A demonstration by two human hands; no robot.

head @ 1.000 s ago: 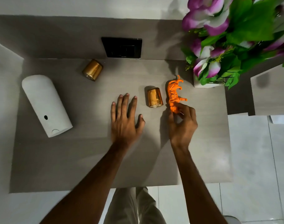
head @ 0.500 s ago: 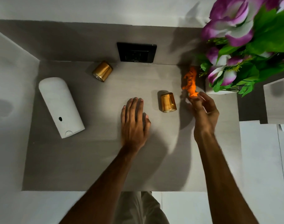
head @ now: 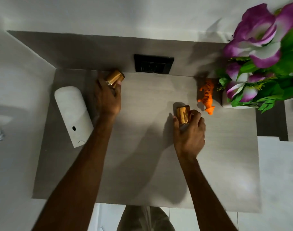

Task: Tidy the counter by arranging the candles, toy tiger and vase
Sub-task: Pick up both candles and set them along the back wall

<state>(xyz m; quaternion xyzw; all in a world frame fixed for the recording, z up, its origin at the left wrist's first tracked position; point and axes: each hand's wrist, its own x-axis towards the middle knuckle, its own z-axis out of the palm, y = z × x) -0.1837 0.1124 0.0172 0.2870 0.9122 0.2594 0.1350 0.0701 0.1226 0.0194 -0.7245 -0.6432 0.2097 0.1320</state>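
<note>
Tiger (head: 207,95) now stands freed beside the vase (head: 237,104) — each hand, left (head: 109,99) and right (head: 190,132), has since clamped on a candle (head: 115,78) (head: 183,114).

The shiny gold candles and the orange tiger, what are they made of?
Both gold candles look like glass or metal holders with a mirror-like finish; bright streaks reflect off them. Which one, I cannot tell. The toy tiger looks like moulded plastic: even, matte orange with black stripes.
</note>
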